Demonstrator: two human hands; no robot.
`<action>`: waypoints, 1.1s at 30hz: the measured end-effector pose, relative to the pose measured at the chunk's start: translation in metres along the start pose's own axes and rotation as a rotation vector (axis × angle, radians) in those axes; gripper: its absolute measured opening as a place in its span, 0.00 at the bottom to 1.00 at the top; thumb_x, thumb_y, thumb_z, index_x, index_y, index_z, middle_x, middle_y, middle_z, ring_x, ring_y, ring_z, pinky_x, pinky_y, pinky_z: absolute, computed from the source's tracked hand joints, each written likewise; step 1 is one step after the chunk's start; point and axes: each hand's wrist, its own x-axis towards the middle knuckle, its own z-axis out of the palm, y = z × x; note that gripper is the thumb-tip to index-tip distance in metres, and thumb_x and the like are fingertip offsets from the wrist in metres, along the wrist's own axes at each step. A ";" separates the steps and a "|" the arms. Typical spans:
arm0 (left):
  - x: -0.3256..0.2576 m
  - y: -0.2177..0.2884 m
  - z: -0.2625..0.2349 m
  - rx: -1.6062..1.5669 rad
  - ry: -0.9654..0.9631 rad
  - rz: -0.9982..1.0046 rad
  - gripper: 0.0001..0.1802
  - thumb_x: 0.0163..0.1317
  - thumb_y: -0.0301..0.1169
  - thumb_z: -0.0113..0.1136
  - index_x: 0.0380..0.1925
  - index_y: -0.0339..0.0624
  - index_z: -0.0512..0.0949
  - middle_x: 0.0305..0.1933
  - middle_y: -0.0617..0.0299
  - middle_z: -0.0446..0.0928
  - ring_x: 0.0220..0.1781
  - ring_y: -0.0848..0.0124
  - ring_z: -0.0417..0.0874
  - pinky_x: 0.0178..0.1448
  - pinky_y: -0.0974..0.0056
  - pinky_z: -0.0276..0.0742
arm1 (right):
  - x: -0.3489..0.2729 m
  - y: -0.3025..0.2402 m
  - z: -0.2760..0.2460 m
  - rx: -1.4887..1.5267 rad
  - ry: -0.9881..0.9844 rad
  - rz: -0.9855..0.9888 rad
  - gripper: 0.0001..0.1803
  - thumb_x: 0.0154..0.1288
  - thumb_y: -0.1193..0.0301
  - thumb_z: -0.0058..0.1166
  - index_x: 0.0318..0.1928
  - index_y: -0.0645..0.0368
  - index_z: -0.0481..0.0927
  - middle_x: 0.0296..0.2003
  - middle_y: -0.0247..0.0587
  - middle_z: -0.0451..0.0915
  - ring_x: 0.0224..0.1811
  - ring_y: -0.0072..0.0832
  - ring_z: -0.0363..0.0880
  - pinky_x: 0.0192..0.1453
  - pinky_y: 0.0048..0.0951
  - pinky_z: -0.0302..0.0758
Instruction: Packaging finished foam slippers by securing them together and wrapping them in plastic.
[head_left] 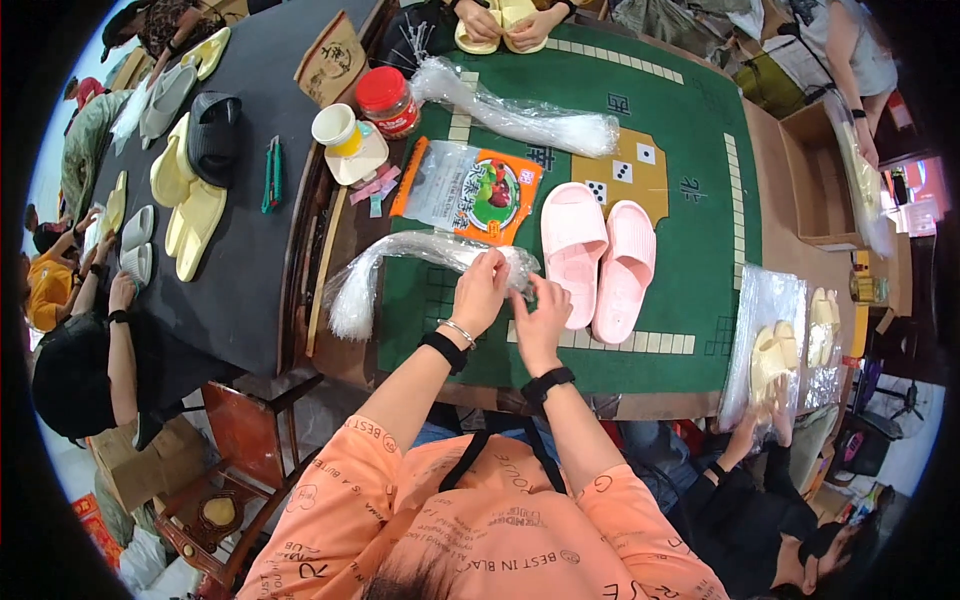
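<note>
My left hand [481, 292] is closed on the bunched end of a bundle of thin clear-white plastic strands [352, 300] in a clear wrapper. My right hand [543, 322] has its fingers bent in at that same end; whether it pinches a single strand is too small to make out. The loose strands fan out and droop to the left. Just right of my hands lies a pair of pink slide sandals [574, 250], side by side, toes toward the far side. An orange and clear snack bag [468, 190] lies beyond the bundle.
A second strand bundle [520, 122] lies farther back. Beside the bag stand a red-lidded jar [388, 102] and a paper cup [338, 130]. Co-workers handle yellow slides [500, 25] opposite and bagged slides [772, 360] at right. The dark table [250, 290] at left holds more slides and a green cutter [272, 175].
</note>
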 end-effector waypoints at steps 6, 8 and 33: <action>0.009 0.022 -0.016 0.348 -0.219 0.160 0.10 0.56 0.33 0.53 0.38 0.43 0.73 0.35 0.54 0.75 0.30 0.56 0.76 0.35 0.56 0.74 | 0.004 0.012 0.010 -0.043 -0.072 -0.054 0.07 0.47 0.74 0.59 0.26 0.58 0.74 0.33 0.36 0.71 0.40 0.37 0.67 0.44 0.38 0.62; 0.022 0.010 -0.013 0.463 -0.130 0.393 0.07 0.55 0.31 0.54 0.32 0.41 0.75 0.34 0.55 0.75 0.33 0.56 0.75 0.38 0.56 0.72 | 0.001 0.010 0.003 0.004 -0.064 -0.109 0.07 0.45 0.76 0.59 0.26 0.58 0.73 0.34 0.35 0.73 0.41 0.39 0.67 0.45 0.38 0.64; 0.039 -0.019 0.032 -0.055 0.051 0.074 0.10 0.58 0.31 0.53 0.24 0.36 0.71 0.22 0.48 0.72 0.23 0.54 0.71 0.29 0.58 0.67 | 0.024 0.013 0.004 -0.129 -0.301 -0.321 0.03 0.52 0.75 0.50 0.29 0.56 0.70 0.29 0.40 0.71 0.40 0.38 0.68 0.44 0.39 0.60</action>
